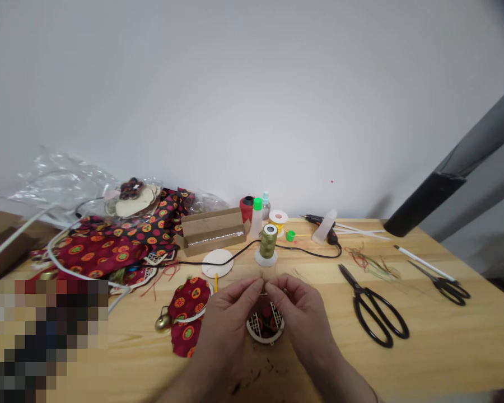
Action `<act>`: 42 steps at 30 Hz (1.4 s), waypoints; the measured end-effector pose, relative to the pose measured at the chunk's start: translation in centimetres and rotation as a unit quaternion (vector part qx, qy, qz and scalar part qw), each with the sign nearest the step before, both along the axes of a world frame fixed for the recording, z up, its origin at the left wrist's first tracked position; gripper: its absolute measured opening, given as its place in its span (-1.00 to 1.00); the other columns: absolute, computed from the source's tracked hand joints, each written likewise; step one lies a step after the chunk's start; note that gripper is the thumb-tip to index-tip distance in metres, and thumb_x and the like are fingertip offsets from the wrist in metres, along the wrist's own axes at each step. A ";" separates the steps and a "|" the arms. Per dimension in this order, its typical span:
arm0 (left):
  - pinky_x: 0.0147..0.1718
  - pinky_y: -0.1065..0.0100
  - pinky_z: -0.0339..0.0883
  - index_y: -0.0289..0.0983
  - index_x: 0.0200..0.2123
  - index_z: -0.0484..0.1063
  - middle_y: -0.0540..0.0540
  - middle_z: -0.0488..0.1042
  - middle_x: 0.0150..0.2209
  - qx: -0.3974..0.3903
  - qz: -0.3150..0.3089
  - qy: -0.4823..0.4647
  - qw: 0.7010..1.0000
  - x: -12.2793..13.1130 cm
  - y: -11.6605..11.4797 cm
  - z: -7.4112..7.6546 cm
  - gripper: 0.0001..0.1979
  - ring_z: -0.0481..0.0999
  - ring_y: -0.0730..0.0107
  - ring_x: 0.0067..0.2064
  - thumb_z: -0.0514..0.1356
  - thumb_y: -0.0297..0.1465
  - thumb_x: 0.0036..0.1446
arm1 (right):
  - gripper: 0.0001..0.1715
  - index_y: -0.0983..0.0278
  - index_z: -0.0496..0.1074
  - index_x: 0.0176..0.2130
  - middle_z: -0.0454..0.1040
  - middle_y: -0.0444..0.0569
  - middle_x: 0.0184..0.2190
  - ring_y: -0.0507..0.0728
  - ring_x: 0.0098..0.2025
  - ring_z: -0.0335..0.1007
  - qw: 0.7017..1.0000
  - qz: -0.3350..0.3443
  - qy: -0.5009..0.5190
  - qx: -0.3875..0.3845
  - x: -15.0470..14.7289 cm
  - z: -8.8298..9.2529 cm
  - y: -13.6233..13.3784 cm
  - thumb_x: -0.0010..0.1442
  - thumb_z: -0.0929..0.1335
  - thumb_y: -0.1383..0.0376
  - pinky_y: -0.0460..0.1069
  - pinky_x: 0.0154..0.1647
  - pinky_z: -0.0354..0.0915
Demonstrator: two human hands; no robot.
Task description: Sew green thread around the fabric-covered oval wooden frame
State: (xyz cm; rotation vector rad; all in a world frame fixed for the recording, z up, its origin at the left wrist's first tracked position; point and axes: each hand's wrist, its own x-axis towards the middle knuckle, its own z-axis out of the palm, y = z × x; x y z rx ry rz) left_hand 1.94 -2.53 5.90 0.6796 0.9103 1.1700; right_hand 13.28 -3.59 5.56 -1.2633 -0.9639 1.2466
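My left hand point(231, 310) and my right hand point(296, 310) meet at the table's near middle, fingertips pinched together on something too thin to make out, perhaps thread. Just below the fingers lies a small white lattice frame with red patterned cloth point(265, 326). A spool of olive-gold thread point(268, 242) stands upright on a white base right behind the hands. A red patterned cloth piece with a brass bell point(185, 313) lies left of my left hand.
Large black scissors point(373, 310) lie to the right, smaller scissors point(443, 282) farther right. A cardboard box point(212, 230), glue bottles point(257, 218), a glue gun with black cord point(323, 224), a white disc point(217, 263) and a red fabric pile point(109, 243) stand behind.
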 end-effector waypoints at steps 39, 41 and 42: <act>-0.54 0.54 0.21 -0.32 -0.51 0.59 0.05 0.38 -0.68 -0.003 0.003 0.021 1.000 0.0 -0.1 -1.0 -0.83 0.31 0.56 -0.58 0.40 -0.32 -0.17 | -0.76 0.29 0.57 -0.37 0.48 -0.07 -0.44 0.05 -0.46 0.38 0.999 0.032 -0.015 0.014 1.3 0.1 0.9 -0.08 0.46 0.20 -0.05 -0.44 0.34; -0.55 0.54 0.18 -0.32 -0.52 0.59 0.05 0.37 -0.68 0.009 -0.009 0.037 0.999 -0.1 -0.2 -1.1 -0.83 0.29 0.56 -0.58 0.38 -0.32 -0.13 | -0.81 0.27 0.60 -0.39 0.48 -0.08 -0.41 0.06 -0.40 0.39 0.998 0.035 -0.027 0.034 1.5 0.2 1.2 -0.07 0.46 0.24 -0.06 -0.38 0.33; -0.55 0.53 0.17 -0.32 -0.52 0.58 0.06 0.36 -0.68 0.016 -0.015 0.047 0.999 -0.2 -0.2 -1.1 -0.84 0.27 0.56 -0.58 0.37 -0.32 -0.12 | -0.83 0.27 0.61 -0.39 0.47 -0.08 -0.42 0.07 -0.37 0.40 0.998 0.039 -0.032 0.041 1.6 0.2 1.3 -0.08 0.46 0.26 -0.06 -0.34 0.33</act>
